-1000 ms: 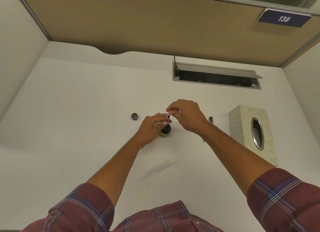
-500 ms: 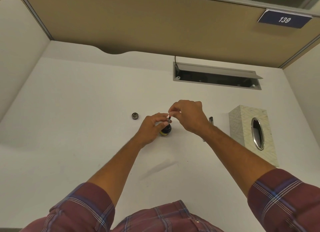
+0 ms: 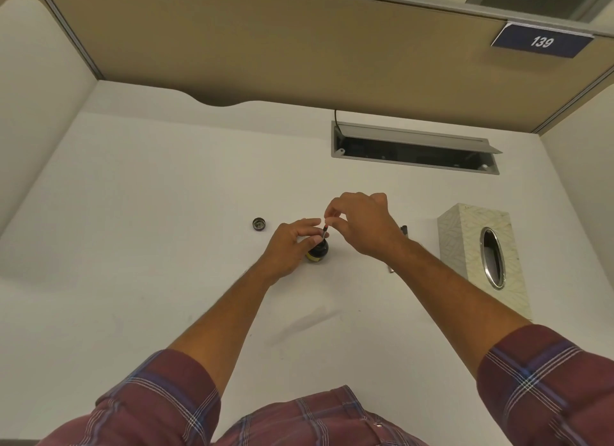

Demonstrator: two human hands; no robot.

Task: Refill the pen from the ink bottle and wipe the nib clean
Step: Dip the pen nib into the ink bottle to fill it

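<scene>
White cubicle table (image 3: 133,246): left hand (image 3: 287,246) fingers wrapped round the ink bottle (image 3: 317,250), right hand (image 3: 360,224) fingers pinching the pen (image 3: 324,231) over its mouth.

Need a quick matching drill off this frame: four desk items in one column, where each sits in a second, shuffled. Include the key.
Items:
1. ink bottle
2. bottle cap
3. tissue box
4. pen section

Places:
A. lying alone on the desk, left of both hands
B. pinched in the right hand, lower end at the bottle mouth
C. steadied by the left hand
D. far right of the desk, oval opening facing up

Pairs: 1-C, 2-A, 3-D, 4-B
</scene>
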